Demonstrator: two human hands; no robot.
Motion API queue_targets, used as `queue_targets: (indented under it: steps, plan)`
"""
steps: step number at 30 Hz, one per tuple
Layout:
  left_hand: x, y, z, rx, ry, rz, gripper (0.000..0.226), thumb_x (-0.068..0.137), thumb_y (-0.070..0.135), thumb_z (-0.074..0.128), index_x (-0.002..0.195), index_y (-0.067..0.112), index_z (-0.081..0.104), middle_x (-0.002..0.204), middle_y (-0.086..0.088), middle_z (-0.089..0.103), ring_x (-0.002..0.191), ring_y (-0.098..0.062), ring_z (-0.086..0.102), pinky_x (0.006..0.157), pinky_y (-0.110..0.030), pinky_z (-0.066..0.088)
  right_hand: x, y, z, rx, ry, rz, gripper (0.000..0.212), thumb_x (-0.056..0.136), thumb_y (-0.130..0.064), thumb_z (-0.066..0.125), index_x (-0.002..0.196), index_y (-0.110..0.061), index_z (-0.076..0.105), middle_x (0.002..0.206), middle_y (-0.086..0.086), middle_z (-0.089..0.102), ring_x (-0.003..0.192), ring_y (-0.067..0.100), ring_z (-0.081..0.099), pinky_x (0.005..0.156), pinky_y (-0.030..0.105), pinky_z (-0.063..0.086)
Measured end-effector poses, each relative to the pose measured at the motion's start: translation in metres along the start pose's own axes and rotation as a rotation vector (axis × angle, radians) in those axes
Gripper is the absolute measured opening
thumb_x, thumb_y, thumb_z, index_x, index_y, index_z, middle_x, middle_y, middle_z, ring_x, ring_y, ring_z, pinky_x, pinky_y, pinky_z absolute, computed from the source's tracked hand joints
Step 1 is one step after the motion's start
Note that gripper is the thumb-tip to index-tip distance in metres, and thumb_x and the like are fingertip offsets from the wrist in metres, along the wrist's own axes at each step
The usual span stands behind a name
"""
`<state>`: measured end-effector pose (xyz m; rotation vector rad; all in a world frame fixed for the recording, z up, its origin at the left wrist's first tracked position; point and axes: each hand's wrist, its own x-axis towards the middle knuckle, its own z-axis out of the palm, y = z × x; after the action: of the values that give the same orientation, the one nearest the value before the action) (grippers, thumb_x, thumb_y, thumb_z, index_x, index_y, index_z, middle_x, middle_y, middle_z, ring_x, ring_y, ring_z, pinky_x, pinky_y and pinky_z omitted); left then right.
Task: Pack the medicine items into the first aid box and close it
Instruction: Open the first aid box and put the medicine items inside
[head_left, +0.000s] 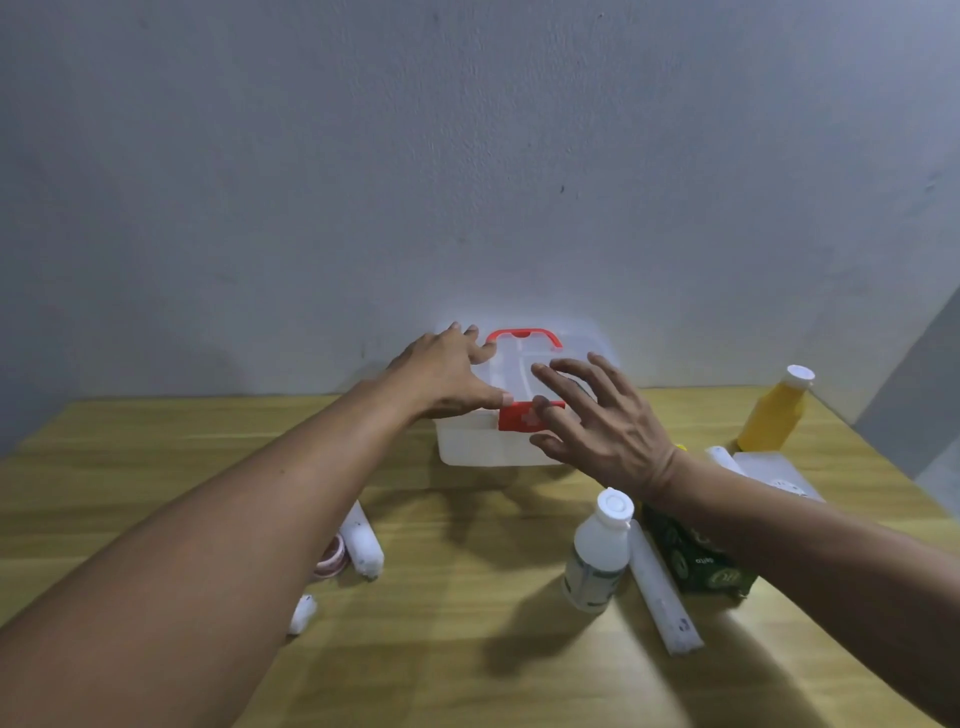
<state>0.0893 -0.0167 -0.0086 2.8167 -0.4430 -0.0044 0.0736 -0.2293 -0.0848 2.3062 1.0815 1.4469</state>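
Both of my hands are at the first aid box (483, 447), which sits shut at the far middle of the table (467, 649) against the wall: my left hand (447, 376) lies flat on its lid, gripping nothing, and my right hand (602, 421) hovers spread-fingered in front of the red latch (519, 418). None of the medicine items looks packed yet, the white bottle (597, 556) and yellow bottle (774, 415) among them, so I judge I'm at the opening step; next I must flip that latch up and lift the lid.

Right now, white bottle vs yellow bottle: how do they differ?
The white bottle is pale and stands near, between the arms; the yellow bottle is yellow-bodied and stands far right by the wall. The white bottle sits beside a long white roll; the yellow bottle sits behind a white pack. Both are upright, white-capped and still outside the box.
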Motion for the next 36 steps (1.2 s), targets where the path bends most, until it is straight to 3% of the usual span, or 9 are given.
queue_targets:
  steps: [8, 13, 16, 20, 28, 36]
  plan:
    - [0.002, -0.002, -0.002, -0.023, -0.010, -0.003, 0.078, 0.080, 0.054, 0.065, 0.147, 0.026, 0.037, 0.161, -0.001, 0.020, 0.149, -0.021, 0.016, 0.118, -0.044, 0.020, 0.008, 0.005, -0.001, 0.030, 0.000, -0.072, 0.027, 0.088, -0.030, 0.069, 0.093, -0.004, 0.068, 0.116, 0.025, 0.067, 0.108, 0.040, 0.064, 0.089, 0.054, 0.052]
    - [0.001, -0.001, -0.001, 0.023, -0.020, 0.008, 0.076, 0.083, 0.056, 0.059, 0.148, 0.028, 0.032, 0.162, 0.000, 0.015, 0.150, -0.022, 0.011, 0.119, -0.045, 0.017, 0.015, 0.005, 0.000, -0.025, 0.120, -0.198, 0.025, 0.085, -0.022, 0.070, 0.093, -0.001, 0.059, 0.104, 0.025, 0.071, 0.093, 0.039, 0.070, 0.072, 0.047, 0.058]
    - [0.002, -0.001, 0.001, 0.011, -0.026, -0.004, 0.075, 0.084, 0.055, 0.058, 0.149, 0.028, 0.031, 0.162, 0.000, 0.014, 0.150, -0.021, 0.010, 0.119, -0.046, 0.017, 0.018, 0.005, 0.001, -0.065, 0.101, -0.264, 0.023, 0.078, -0.018, 0.072, 0.087, 0.001, 0.063, 0.098, 0.029, 0.071, 0.087, 0.042, 0.071, 0.066, 0.047, 0.059]
    - [0.003, -0.002, 0.000, -0.004, -0.039, -0.014, 0.073, 0.085, 0.053, 0.057, 0.149, 0.028, 0.031, 0.163, 0.000, 0.013, 0.150, -0.020, 0.009, 0.120, -0.047, 0.017, 0.020, 0.003, 0.000, -0.083, 0.003, -0.296, 0.019, 0.079, -0.015, 0.069, 0.086, 0.003, 0.067, 0.098, 0.032, 0.070, 0.086, 0.044, 0.071, 0.066, 0.049, 0.060]
    - [0.000, -0.001, -0.002, 0.010, -0.039, -0.001, 0.075, 0.085, 0.054, 0.058, 0.149, 0.027, 0.030, 0.163, -0.001, 0.013, 0.150, -0.021, 0.008, 0.120, -0.046, 0.017, 0.021, -0.003, -0.006, -0.103, -0.055, -0.281, 0.032, 0.094, -0.007, 0.036, 0.092, 0.006, 0.065, 0.101, 0.033, 0.069, 0.089, 0.046, 0.069, 0.069, 0.051, 0.059]
    - [-0.005, 0.006, -0.003, 0.037, -0.047, -0.001, 0.078, 0.087, 0.052, 0.058, 0.151, 0.023, 0.025, 0.163, -0.003, 0.010, 0.151, -0.023, 0.003, 0.119, -0.043, 0.014, 0.021, -0.004, -0.007, -0.091, -0.091, -0.284, 0.029, 0.092, -0.004, 0.037, 0.092, 0.005, 0.065, 0.101, 0.032, 0.069, 0.089, 0.045, 0.069, 0.068, 0.050, 0.058]
